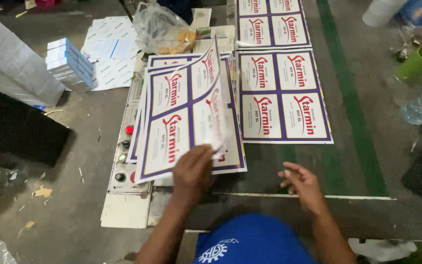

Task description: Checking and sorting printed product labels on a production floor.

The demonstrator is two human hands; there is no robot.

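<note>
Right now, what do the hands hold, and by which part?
The left hand lifts the top printed sheet by its near edge; the right hand holds nothing.

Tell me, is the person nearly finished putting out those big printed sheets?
Probably not. Done: one flat sheet lies on the belt, with another sheet farther along. In hand: the left hand has its grip on the top sheet, lifting it so it curls up, while the right hand rests open nearby. Left: the stack beneath shows several more edges.
</note>
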